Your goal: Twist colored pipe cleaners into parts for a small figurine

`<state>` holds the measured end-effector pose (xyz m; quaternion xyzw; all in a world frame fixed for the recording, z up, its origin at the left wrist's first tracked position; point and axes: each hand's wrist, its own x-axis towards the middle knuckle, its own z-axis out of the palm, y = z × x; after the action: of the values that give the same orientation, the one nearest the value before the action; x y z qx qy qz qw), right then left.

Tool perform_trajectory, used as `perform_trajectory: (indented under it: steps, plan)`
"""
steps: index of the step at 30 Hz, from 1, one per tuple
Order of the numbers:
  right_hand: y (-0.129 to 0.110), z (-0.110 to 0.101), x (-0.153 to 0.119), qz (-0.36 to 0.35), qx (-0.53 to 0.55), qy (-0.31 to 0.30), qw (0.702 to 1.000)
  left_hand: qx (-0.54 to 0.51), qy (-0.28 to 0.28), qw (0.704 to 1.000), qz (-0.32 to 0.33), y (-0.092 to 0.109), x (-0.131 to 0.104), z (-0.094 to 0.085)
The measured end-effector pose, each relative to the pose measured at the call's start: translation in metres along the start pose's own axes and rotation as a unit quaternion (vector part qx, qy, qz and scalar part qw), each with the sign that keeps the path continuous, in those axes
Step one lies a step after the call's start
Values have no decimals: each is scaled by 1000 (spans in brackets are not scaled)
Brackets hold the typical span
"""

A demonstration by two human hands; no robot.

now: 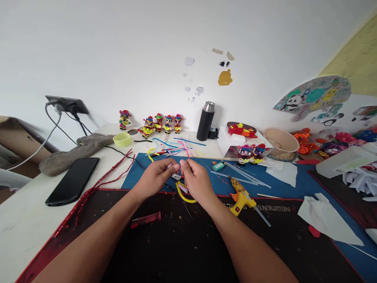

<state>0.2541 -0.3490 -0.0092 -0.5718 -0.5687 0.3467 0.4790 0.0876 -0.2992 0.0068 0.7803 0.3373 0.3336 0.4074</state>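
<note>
My left hand (159, 175) and my right hand (198, 179) meet above the blue mat, thumbs and fingers pinched together. A thin pink pipe cleaner (188, 155) sticks up from the fingertips of my right hand. What the left fingertips pinch is too small and covered to make out. Just below the hands lies a bent yellow pipe cleaner (182, 199), partly hidden by my right hand. Behind them is a loose pile of blue, pink and white pipe cleaners (167, 145). A yellow glue gun (242, 198) rests to the right of my right wrist.
Several small colourful figures (159, 124) stand along the wall, left of a black thermos (205, 122). A phone (72, 181) and red tinsel stems (97, 184) lie at left. Glue sticks (247, 175), white paper (326, 216) and a round bowl (281, 142) are at right.
</note>
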Motion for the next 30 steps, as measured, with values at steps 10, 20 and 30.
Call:
perform_trajectory:
  steps: [10, 20, 30]
  plan:
    - [8, 2, 3, 40, 90, -21, 995, 76, 39, 995, 42, -1, -1, 1]
    - [8, 2, -1, -11, -10, -19, 1000, 71, 49, 996, 15, 2, -2, 2]
    - [5, 1, 1, 48, 125, -16, 991, 73, 19, 996, 53, 1, -3, -1]
